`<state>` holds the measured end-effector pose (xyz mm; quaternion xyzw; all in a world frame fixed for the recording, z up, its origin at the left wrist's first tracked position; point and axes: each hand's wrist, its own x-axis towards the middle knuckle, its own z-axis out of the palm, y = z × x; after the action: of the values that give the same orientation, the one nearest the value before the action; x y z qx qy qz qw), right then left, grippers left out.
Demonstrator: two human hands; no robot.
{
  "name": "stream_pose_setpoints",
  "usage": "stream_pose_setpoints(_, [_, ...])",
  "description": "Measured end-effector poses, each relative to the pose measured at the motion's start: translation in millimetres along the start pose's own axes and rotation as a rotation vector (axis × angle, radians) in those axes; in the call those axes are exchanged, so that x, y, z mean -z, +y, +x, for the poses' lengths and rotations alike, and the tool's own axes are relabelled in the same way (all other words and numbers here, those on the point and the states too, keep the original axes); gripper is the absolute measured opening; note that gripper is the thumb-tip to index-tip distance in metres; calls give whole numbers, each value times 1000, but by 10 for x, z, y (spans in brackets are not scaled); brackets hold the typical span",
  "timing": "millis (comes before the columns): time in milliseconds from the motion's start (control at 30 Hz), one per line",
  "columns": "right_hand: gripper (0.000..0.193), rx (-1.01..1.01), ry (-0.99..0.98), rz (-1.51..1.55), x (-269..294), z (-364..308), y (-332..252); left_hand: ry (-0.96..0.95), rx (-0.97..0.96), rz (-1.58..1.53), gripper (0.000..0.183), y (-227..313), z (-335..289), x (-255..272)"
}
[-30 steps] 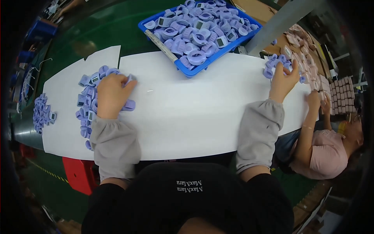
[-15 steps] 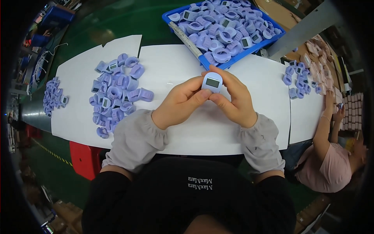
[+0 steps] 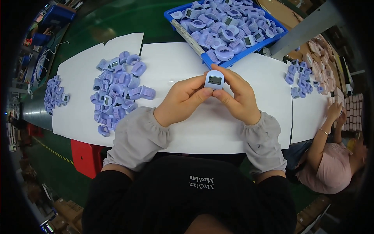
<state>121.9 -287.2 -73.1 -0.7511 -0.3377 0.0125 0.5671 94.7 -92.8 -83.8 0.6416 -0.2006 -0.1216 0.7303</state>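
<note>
Between both hands, over the white tabletop, is a small lavender watch-like digital device (image 3: 214,79) with a rounded top. Its rectangular grey screen faces up and shows dark digits. My left hand (image 3: 187,97) grips it from the left, thumb at the lower edge. From the right, my right hand (image 3: 239,95) closes round it, with the thumb low and the fingers behind the top. Whatever the fingers touch at the back is hidden. A loose pile of similar lavender devices (image 3: 116,90) lies left of my left hand, some with screens showing.
A blue tray (image 3: 241,54) heaped with the same devices stands beyond my hands, beside a grey post (image 3: 300,29). Smaller groups lie at the table's far left (image 3: 54,93) and right (image 3: 303,80). A co-worker (image 3: 331,163) works at the right; a red stool (image 3: 83,158) is lower left.
The device's screen looked blank before and now shows dark digits. Both hands keep their grip with the thumbs barely shifted. At the right, the co-worker's hands have moved slightly.
</note>
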Motion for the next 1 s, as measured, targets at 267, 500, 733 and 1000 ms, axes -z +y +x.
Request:
stream_pose_setpoints(267, [49,18,26,24,4,-11,64,-28,11,62,34,-53,19,33])
stream_pose_setpoints(500, [45,-8,71,29,-29,-20,50,-48,13,94,36,-71,19,42])
stream_pose_setpoints(733, [45,-16,66,28,-35,-19,47,-32,30,26,37,-67,8,32])
stream_pose_setpoints(1000, [40,16,153,47,-68,-10,44,-46,15,12,37,-48,3,11])
